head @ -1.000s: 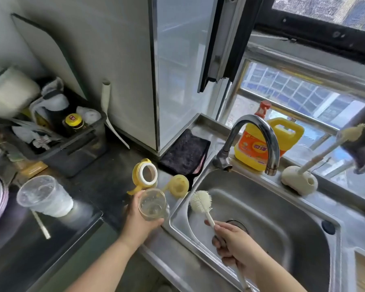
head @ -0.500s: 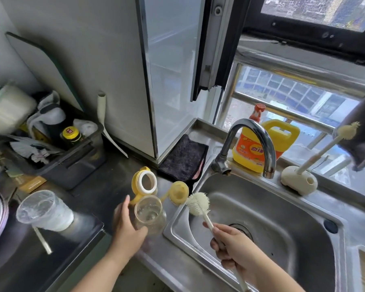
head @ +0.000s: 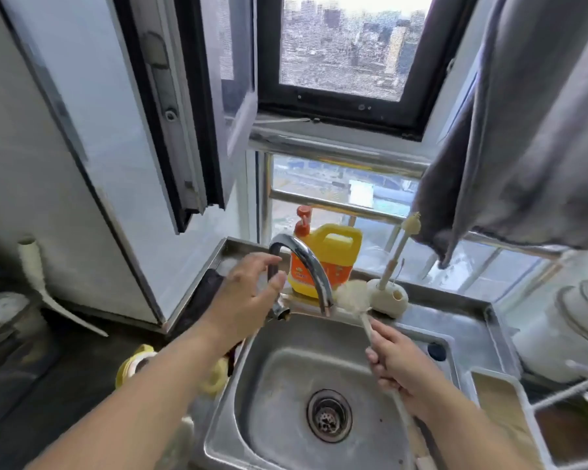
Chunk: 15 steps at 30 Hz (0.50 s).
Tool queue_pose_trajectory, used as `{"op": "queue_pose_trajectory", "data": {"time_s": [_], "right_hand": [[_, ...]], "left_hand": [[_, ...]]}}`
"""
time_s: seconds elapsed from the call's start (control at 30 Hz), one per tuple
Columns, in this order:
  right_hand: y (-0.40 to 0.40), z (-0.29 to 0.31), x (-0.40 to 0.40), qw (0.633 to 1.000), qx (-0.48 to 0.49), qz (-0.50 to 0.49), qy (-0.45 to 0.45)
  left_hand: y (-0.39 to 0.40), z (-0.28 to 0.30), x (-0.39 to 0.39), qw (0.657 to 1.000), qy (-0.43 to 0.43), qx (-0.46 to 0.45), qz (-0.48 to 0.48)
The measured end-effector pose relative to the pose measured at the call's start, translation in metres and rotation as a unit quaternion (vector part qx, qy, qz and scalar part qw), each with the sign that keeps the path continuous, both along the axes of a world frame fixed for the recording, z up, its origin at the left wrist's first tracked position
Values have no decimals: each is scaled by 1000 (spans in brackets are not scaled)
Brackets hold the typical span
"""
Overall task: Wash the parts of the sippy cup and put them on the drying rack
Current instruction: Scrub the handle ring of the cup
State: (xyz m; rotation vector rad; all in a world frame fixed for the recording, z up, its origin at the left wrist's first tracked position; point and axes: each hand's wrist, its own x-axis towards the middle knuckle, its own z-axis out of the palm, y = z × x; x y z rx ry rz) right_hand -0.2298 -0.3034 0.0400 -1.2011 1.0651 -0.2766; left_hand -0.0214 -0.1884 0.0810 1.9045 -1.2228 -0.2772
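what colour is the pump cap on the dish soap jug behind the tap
Red-orange, on the yellow dish soap jug; the pump cap shows clearly in the head view.

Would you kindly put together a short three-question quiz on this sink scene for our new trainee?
1. True or false: water is running from the faucet.
2. What does the right hand grip?
A. the yellow detergent jug
B. the bottle brush
C. the grey cloth
3. Fill in: the left hand reaches with spread fingers towards the ____.

Key
1. False: no stream shows below the spout, and the sink basin holds no part.
2. B: it grips the brush handle, bristle head up beside the spout.
3. faucet
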Motion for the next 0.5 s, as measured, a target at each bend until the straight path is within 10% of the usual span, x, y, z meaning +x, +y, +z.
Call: {"op": "queue_pose_trajectory", "data": {"time_s": [0.33, 0.5], "right_hand": [[-42, 11, 41, 999, 14, 35, -38], [-12, -46, 14, 995, 30, 33, 88]], "left_hand": [[-60, 4, 32, 999, 34, -39, 16], [1, -34, 37, 996, 53, 27, 71]]}}
